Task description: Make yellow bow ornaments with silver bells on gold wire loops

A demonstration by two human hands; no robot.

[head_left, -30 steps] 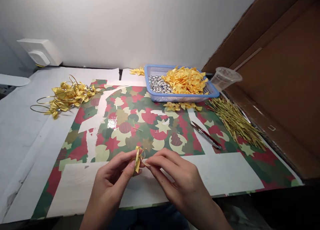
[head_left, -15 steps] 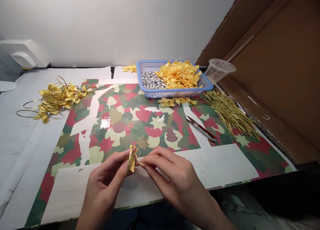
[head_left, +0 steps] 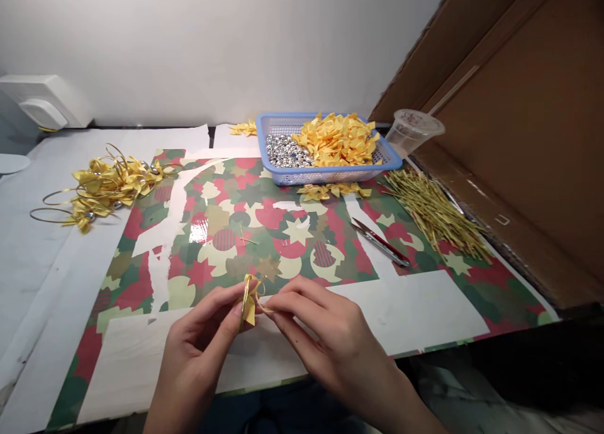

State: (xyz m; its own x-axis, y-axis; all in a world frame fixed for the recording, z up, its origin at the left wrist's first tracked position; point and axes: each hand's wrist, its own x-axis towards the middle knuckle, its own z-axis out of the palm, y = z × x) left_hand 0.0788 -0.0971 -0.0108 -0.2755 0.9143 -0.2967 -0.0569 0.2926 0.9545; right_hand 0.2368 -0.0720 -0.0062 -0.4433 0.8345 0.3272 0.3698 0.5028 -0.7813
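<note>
**Desk:** What did the head camera give me, item by item?

**Operator:** Item one: the person's left hand (head_left: 195, 339), curled almost shut, thumb and forefinger pinching a small yellow satin bow with a narrow gold metallic strip (head_left: 248, 302). Item two: the right hand (head_left: 330, 339), fingers bent and partly closed, its thumb and forefinger nipping a thin tail of that same piece. I could not tell that tail's material. The piece was held in the air between the two hands, which nearly touched.

**Desk:** And what lay around them?

**Operator:** Below the hands was a sheet of glossy wrapping paper (head_left: 264, 226) printed with green, red and cream camouflage shapes and stars. Ahead of them stood a blue plastic mesh basket (head_left: 330, 178) holding shiny silver jingle bells (head_left: 285, 151) and a heap of loose yellow satin bows (head_left: 336, 141). I logged a row of similar yellow bows (head_left: 330, 190) just in front of the basket. To the right were red-handled metal snips (head_left: 380, 242), a loose bundle of gold twist ties (head_left: 436, 214) and a clear plastic cup (head_left: 414, 131). To the left lay a tangled pile of yellow bows with gold wire loops (head_left: 111, 185).
</note>
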